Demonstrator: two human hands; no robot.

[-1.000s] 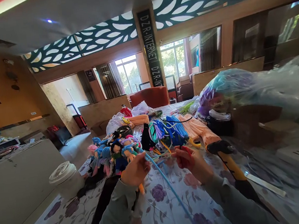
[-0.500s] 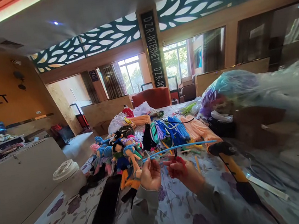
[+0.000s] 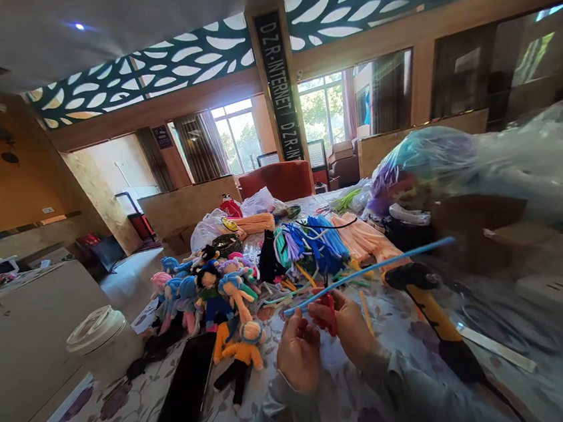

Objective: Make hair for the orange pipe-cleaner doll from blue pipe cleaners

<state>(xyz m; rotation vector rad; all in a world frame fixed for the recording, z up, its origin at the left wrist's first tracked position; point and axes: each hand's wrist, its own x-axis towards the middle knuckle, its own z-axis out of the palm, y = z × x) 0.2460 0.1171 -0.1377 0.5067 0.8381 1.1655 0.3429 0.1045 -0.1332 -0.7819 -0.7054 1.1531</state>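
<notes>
My left hand (image 3: 299,353) pinches a light-blue pipe cleaner (image 3: 392,261) near its left end. The stem slants up to the right, passing over my right hand. My right hand (image 3: 351,324) grips small red-handled scissors (image 3: 331,313), whose dark tip points away from me and is partly hidden behind the pipe cleaner. Both hands are close together above the flowered tablecloth. Left of my left hand lies a pipe-cleaner doll (image 3: 246,357) in orange and black, beside a pile of similar dolls (image 3: 212,289).
Bundles of blue pipe cleaners (image 3: 322,243) and peach ones (image 3: 364,236) lie beyond my hands, with cut pieces scattered before them. A yellow-black glue gun (image 3: 436,312) is at right, a phone (image 3: 184,392) and white lidded jar (image 3: 102,340) at left. Plastic bags (image 3: 426,155) stand behind.
The pipe cleaner has tilted, its right end higher and farther right. My hands have drawn closer together, and the red handles show more clearly. The view has shifted right.
</notes>
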